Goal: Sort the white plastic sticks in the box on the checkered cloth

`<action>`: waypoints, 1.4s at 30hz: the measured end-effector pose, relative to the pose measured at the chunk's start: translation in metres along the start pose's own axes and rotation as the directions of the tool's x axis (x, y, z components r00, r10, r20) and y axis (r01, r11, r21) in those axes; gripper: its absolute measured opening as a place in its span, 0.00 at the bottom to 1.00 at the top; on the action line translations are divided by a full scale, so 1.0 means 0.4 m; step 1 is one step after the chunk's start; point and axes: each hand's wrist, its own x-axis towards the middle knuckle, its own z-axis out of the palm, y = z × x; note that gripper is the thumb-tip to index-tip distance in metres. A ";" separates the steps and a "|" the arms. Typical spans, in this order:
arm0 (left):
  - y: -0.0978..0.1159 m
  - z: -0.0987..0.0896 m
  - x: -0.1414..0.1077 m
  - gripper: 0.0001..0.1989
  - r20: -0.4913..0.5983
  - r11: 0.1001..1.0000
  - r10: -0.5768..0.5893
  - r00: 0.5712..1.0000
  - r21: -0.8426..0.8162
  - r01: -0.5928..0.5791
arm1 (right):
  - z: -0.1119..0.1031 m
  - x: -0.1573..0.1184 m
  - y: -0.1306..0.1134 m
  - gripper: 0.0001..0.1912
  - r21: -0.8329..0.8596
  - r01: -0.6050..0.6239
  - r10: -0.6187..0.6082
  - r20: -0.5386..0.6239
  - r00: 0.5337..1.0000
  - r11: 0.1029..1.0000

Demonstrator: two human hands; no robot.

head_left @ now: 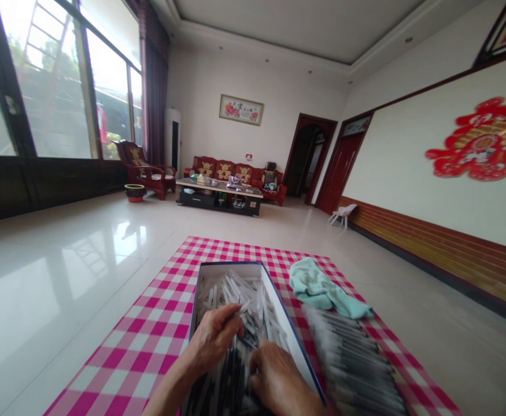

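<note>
The room was a long, bright hall with a glossy tiled floor (62, 277) and tall windows (53, 75) along the left side. A red wooden sofa (222, 169) and a low coffee table (218, 193) stood at the far wall, and a large red paper-cut decoration (482, 138) hung on the right wall. On the floor near the person lay a pink-and-white checked cloth (122, 352), and on it sat an open box (290, 335) with a blue rim. The box held a loose heap of slim pen-like items (235, 292), each dark at one end and clear at the other. Just right of the box, a tidier bank of similar items (348, 364) lay directly on the cloth, with a crumpled pale teal towel (322, 289) at its far end. The left hand (211, 341) reached over the near part of the heap, half closed, its fingers (231, 320) curled among the items. The right hand (279, 378) was just beside it, bent down into the heap near the box's right wall. Neither hand clearly showed whether it had hold of an item.
</note>
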 end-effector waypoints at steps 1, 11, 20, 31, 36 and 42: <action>-0.002 0.000 0.000 0.13 -0.011 1.000 -0.008 1.000 0.008 0.008 | 0.002 0.001 0.000 0.12 0.001 0.003 -0.003 -0.002 1.000 1.000; -0.027 0.001 0.004 0.20 -0.031 0.996 0.033 0.999 0.079 -0.030 | -0.049 0.070 -0.032 0.07 0.436 0.097 -0.027 -0.165 0.986 0.895; -0.010 0.003 0.000 0.17 0.056 0.990 0.074 0.996 0.112 -0.080 | -0.061 0.082 -0.040 0.14 0.950 0.019 0.233 -0.095 0.968 0.311; 0.016 0.002 -0.005 0.16 0.104 0.987 0.058 0.993 0.146 -0.073 | -0.043 0.084 -0.029 0.14 0.924 0.037 0.228 -0.133 0.964 0.380; 0.012 0.004 -0.005 0.16 0.115 0.984 0.057 0.992 0.162 -0.075 | -0.048 0.086 -0.024 0.16 0.863 0.050 0.205 -0.176 0.963 0.503; 0.006 0.007 -0.006 0.17 0.096 0.978 0.050 0.994 0.196 -0.068 | -0.053 0.086 -0.024 0.16 0.809 0.066 0.166 -0.198 0.966 0.584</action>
